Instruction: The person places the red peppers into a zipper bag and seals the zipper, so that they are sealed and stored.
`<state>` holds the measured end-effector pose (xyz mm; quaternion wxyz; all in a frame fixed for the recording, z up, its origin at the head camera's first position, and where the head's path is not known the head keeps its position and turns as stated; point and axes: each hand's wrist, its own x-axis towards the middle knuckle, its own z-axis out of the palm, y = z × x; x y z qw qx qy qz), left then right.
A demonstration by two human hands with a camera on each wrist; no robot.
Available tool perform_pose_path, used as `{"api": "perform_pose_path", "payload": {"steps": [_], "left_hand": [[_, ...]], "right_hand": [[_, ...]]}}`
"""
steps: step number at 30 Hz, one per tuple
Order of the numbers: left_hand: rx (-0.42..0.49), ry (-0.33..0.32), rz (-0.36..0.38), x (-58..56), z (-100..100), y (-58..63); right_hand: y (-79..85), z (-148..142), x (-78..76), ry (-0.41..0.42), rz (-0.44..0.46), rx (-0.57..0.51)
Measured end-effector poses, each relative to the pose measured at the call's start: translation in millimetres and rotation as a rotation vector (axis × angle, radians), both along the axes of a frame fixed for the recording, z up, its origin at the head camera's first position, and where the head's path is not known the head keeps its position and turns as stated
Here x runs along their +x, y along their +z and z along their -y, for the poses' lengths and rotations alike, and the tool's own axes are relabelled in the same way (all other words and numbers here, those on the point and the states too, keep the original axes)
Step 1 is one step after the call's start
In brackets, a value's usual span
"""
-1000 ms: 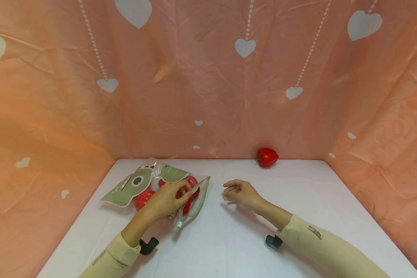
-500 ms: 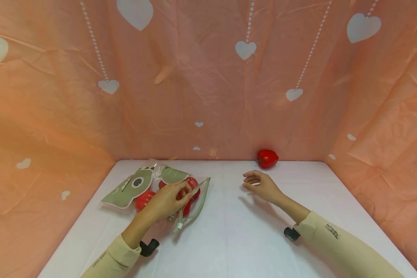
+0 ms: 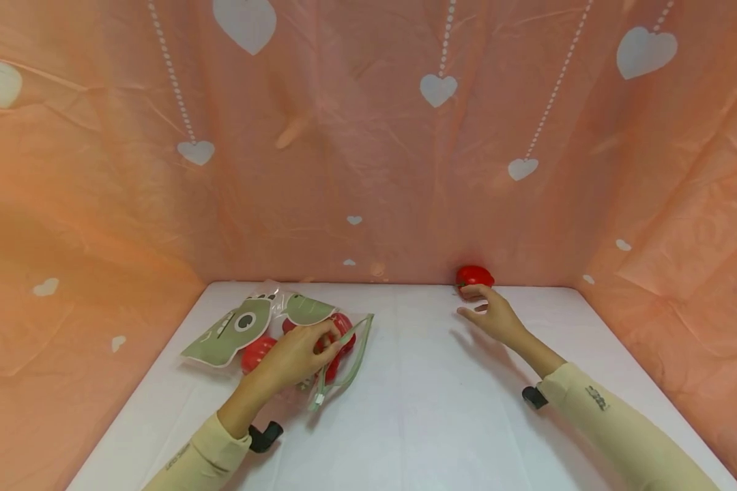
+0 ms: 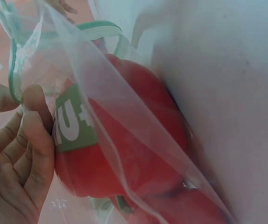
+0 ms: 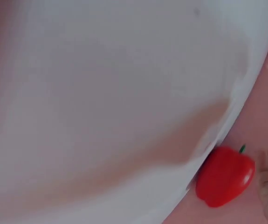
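risks first. the red bell pepper, right of the zip bag and farther back than it, is round-sided and loose; a fingertip nudge before the thumb comes round would likely roll it farther from the bag. the right hand, well to the right of the bag, holds nothing: fingers loosely bent, thumb apart, just beside the pepper. contact cannot be told.

the left hand is at the bag's mouth, lip pinched between thumb and fingers. thin film could slide out of so small a pinch, and the mouth would then sag. the bagged pepper sits close inside that mouth; a sharp tug on the lip might tip it out.

looks. loose pepper: glossy, deep red, blocky and lobed, with a short green stem; possibly a plastic one. bag: clear and crinkled, printed with a green one-eyed, toothy monster; the green zip strip gapes on the bag's right side, a white slider at its near end. farther inside the bag, a smooth red tomato-like piece; exact kind unclear through the film.
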<state>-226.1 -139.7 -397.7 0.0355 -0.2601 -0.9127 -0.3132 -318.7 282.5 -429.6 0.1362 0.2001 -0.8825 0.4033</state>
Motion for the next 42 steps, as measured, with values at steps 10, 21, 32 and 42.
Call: {"api": "perform_pose_path", "payload": {"steps": [10, 21, 32, 42], "left_hand": [[0.007, 0.006, 0.016, 0.1, -0.7, 0.3], [-0.015, 0.016, 0.005, 0.4, -1.1, 0.0], [-0.017, 0.017, 0.005, 0.3, -0.9, -1.2], [-0.015, 0.032, 0.011, -0.6, -0.5, -1.9]], "right_hand": [[14.7, -14.9, -20.3, -0.079, 0.024, 0.091], [16.5, -24.9, -42.7, -0.122, 0.144, 0.184], [12.7, -27.6, -57.4, -0.145, 0.195, 0.177], [13.7, -27.0, -62.1, -0.158, 0.234, 0.185]]}}
